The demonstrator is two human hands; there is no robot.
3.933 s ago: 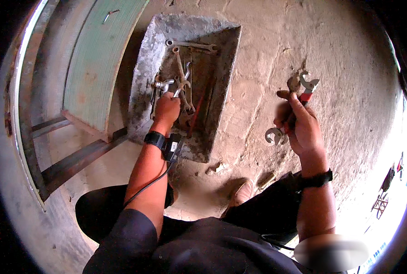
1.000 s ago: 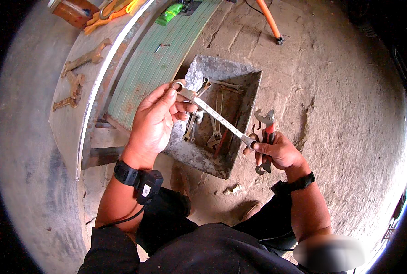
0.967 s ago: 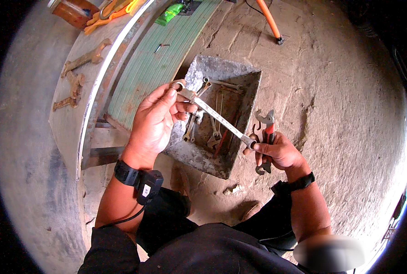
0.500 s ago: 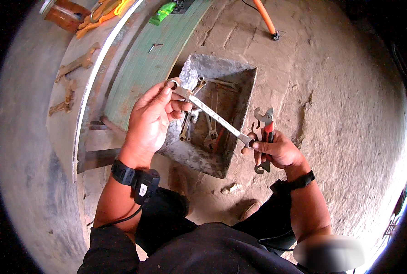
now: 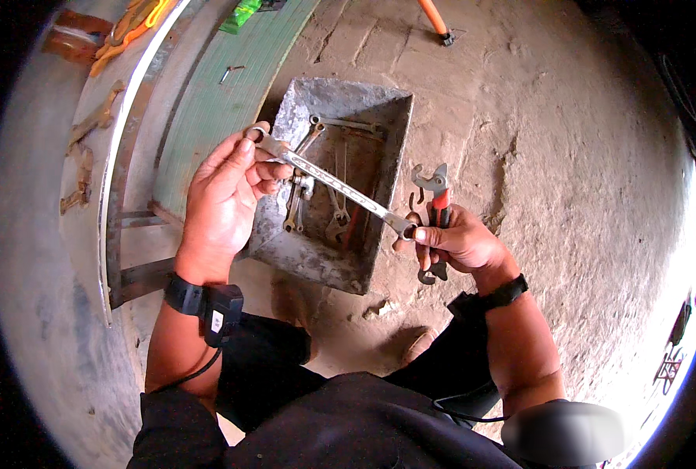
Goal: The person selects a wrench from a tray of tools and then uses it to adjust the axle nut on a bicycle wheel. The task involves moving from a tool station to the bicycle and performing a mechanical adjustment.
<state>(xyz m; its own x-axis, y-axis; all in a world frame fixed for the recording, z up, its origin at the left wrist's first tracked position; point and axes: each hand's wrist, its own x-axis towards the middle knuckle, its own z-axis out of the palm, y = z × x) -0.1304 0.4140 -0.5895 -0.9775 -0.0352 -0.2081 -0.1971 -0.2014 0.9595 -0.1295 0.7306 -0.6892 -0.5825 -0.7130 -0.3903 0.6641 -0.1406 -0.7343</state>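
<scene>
A long double-ended ring spanner [image 5: 336, 186] slants between my two hands above a metal tool box. My left hand [image 5: 227, 184] is closed on its upper ring end, thumb on top. At the other ring end, my right hand [image 5: 461, 241] pinches the spanner with the thumb. That same hand also grips a multi-size wrench [image 5: 440, 197] with red and black handles, whose hooked grey jaws show above and below the fist. Beneath the spanner, the grey box [image 5: 309, 258] holds several spanners and an adjustable wrench [image 5: 337, 227].
To the left stands a green bench [image 5: 207, 129] with a small metal piece [image 5: 231, 73] and a green packet [image 5: 241, 16]. Rusty spanners [image 5: 78, 184], orange-handled tools [image 5: 129, 31] and a brown jar [image 5: 74, 37] rest on the pale-edged surface beyond. An orange pole [image 5: 435, 19] meets the rough floor [image 5: 567, 172].
The whole scene has shifted left and slightly up in the picture. Both hands keep the same grip on the spanner and the multi-size wrench.
</scene>
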